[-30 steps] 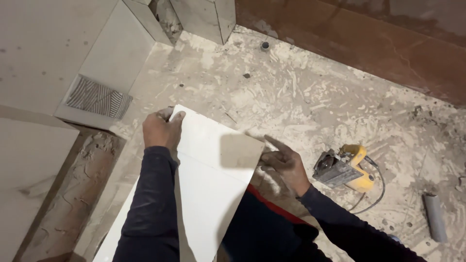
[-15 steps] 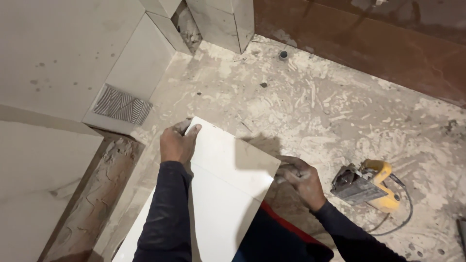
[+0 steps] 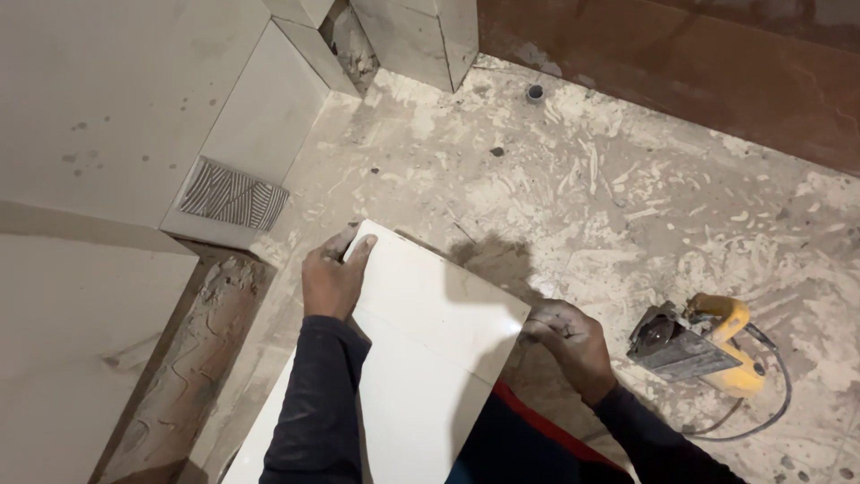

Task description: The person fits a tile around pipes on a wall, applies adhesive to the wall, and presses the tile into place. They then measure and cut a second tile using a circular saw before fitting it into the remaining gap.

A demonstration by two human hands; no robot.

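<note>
Tile (image 3: 430,358), stiff, smooth and likely brittle, is gripped at opposite edges: left hand (image 3: 330,280) fingers curled over its corner, right hand (image 3: 566,333) closed on its side.

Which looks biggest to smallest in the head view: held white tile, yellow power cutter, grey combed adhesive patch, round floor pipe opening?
1. white tile, held by left hand and right hand; nearest the camera, so it looks larger
2. yellow power cutter and combed adhesive patch: look alike
3. pipe opening
</note>
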